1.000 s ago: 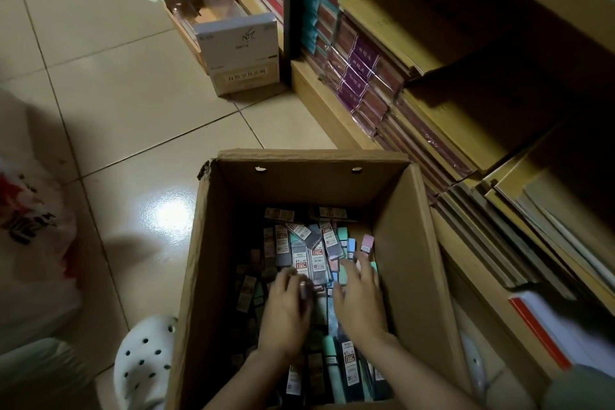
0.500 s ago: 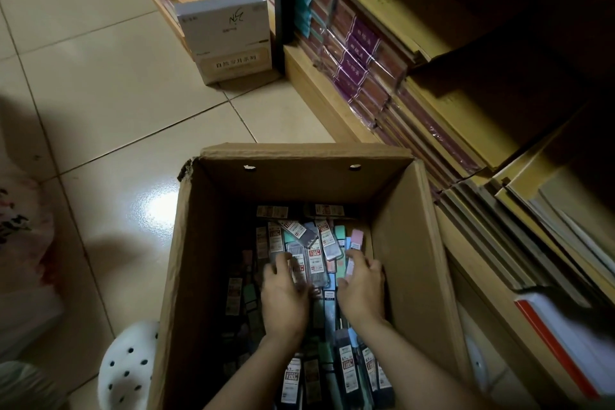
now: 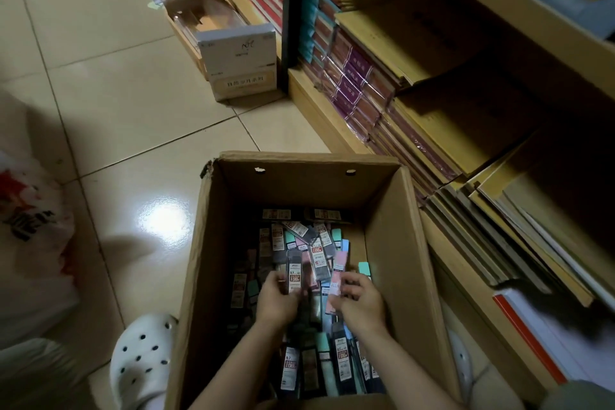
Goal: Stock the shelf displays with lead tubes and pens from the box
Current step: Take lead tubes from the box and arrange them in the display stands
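Note:
An open cardboard box stands on the tiled floor, its bottom covered with several flat lead tubes in grey, pink, teal and blue with white labels. Both my hands are inside the box. My left hand grips a dark grey lead tube that sticks up from its fingers. My right hand pinches a pink lead tube. The two hands are a short gap apart above the pile.
Wooden shelves to the right hold stacked notebooks and flat packs. A white carton and an open tray box sit further back on the floor. A white clog is left of the box, and a plastic bag lies at far left.
My hands have lifted off the pile, and each now holds a tube raised upright. The view has tilted slightly.

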`<state>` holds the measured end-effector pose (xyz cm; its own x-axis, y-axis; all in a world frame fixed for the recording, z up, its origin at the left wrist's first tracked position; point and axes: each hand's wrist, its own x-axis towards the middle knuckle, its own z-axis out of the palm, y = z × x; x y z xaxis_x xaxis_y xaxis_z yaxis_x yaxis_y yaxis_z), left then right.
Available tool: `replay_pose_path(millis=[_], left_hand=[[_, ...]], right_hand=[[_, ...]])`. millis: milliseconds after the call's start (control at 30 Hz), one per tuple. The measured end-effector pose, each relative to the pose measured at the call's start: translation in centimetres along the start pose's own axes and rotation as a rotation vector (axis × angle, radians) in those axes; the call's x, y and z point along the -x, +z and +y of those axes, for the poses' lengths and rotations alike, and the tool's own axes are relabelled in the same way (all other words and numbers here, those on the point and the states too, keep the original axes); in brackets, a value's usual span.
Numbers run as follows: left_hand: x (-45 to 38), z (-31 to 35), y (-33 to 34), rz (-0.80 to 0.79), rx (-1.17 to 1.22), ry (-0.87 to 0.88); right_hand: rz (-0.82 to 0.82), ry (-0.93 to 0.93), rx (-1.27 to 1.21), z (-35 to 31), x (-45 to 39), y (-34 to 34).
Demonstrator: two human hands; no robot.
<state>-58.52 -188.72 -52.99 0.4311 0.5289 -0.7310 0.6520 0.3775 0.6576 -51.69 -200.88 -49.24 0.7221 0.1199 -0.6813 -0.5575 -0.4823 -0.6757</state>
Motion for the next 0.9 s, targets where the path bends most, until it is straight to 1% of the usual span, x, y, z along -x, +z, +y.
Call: replay_pose_path(millis=[67, 133, 200, 267, 400, 500, 567, 633, 667, 800, 900], left_hand=[[0.5, 0.0, -0.7, -0.116, 0.156, -0.039], [0.9, 0.4, -1.1, -0.219, 0.246, -0.065], [1.4, 1.0, -1.4, -0.317, 0.283, -0.056], [1.8, 1.3, -1.4, -0.372, 0.285, -0.027], [1.9, 1.4, -1.1, -0.323, 0.234, 0.091], [1.4, 1.6, -1.2, -0.288, 0.253, 0.107], [0.9, 2.1, -1.5, -0.269, 0.283, 0.08], [0.4, 2.4, -1.8, -0.263, 0.296, 0.069], [0.1, 2.4, -1.8, -0.26, 0.301, 0.067], [-0.8, 2.5, -1.8, -0.255, 0.292, 0.063], [-1.6, 2.1, -1.7, -0.245, 0.285, 0.047]], right_hand=[[-0.039, -0.026, -0.033, -0.1, 1.0, 0.0], [-0.08, -0.039, -0.07, -0.1, 1.8, 0.3], [-0.107, -0.056, -0.099, -0.1, 2.3, 0.6], [-0.122, -0.078, -0.096, -0.1, 2.6, 0.8], [-0.152, -0.125, -0.039, -0.4, 2.7, 1.2], [-0.18, -0.183, 0.083, -1.2, 2.1, 0.6], [-0.108, -0.201, 0.182, -2.0, 0.8, -0.2], [0.014, -0.214, 0.373, -2.6, -0.9, -0.9], [0.05, -0.209, 0.475, -2.9, -1.8, -1.0], [0.031, -0.198, 0.697, -3.7, -4.7, -0.3], [0.047, -0.139, 0.698, -4.0, -6.7, 0.4]])
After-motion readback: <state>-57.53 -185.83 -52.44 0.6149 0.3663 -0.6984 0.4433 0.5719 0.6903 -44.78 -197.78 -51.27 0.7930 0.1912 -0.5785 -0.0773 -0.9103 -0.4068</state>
